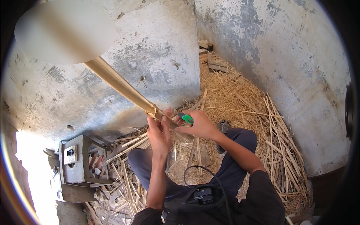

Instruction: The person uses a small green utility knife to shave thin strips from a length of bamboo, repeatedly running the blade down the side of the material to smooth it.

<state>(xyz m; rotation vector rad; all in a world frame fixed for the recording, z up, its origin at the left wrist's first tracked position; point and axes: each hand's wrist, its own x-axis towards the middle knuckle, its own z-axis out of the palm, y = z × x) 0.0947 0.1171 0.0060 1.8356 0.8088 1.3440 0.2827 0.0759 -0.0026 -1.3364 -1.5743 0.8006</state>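
A long, pale length of split bamboo (123, 87) slants down from the upper left towards my lap, its upper part lost in a blurred oval patch. My left hand (159, 137) pinches it near a ragged, splintered spot, thumb and fingers around its sides. Just right of there, my right hand (201, 125) is closed on a green utility knife (186, 119), whose dark end points left beside the bamboo. My right fingers are close to the lower stretch of bamboo; whether the blade touches it I cannot tell.
Shavings (228, 92) cover the floor ahead, with many thin strips (281, 150) heaped along the right wall. More strips (129, 180) lie left of my legs, beside a small wooden stool-like box (73, 161). Scuffed walls (165, 48) close in ahead. A black cable (221, 183) loops over my lap.
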